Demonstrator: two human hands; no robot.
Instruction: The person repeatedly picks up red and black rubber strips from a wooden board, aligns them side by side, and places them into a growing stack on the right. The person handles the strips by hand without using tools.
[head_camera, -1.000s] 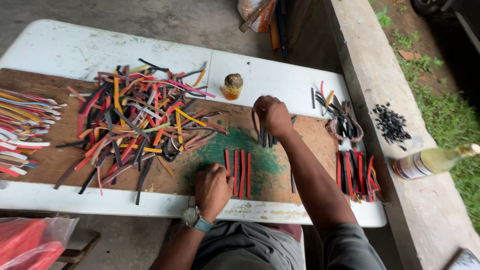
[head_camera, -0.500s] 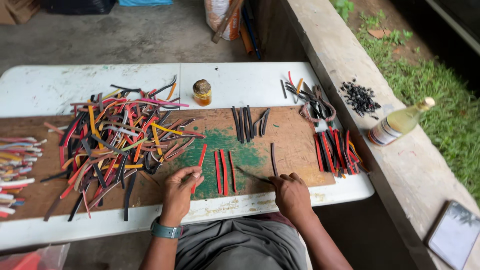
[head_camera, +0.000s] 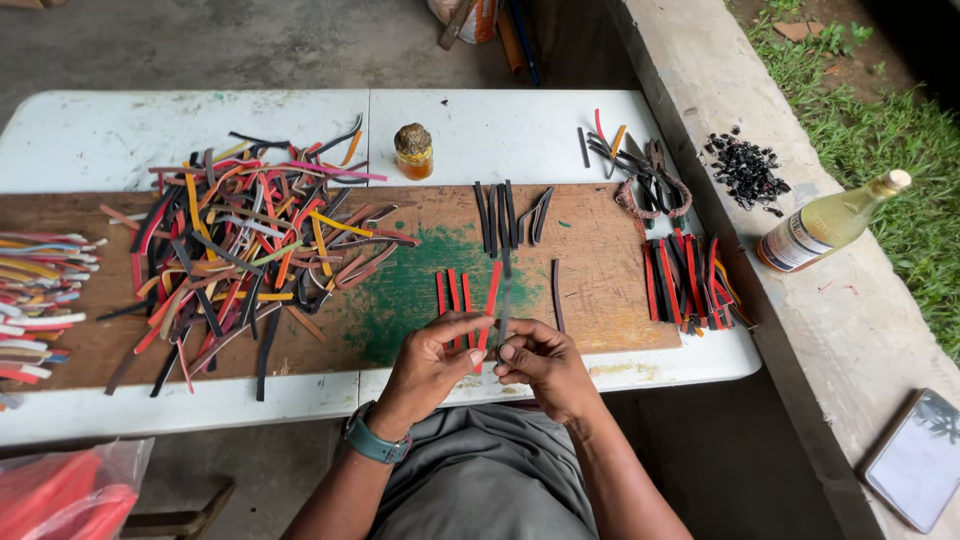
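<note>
At the lower centre of the frame, the left hand (head_camera: 425, 362) pinches a red strip (head_camera: 488, 305) between its fingers, and the right hand (head_camera: 540, 362) pinches a dark strip (head_camera: 504, 300) just beside it, both strips held over the wooden board (head_camera: 590, 270) on the white tabletop (head_camera: 160, 130). A heap of coloured strips (head_camera: 245, 250) lies to the left; a small jar (head_camera: 413, 150) stands above.
</note>
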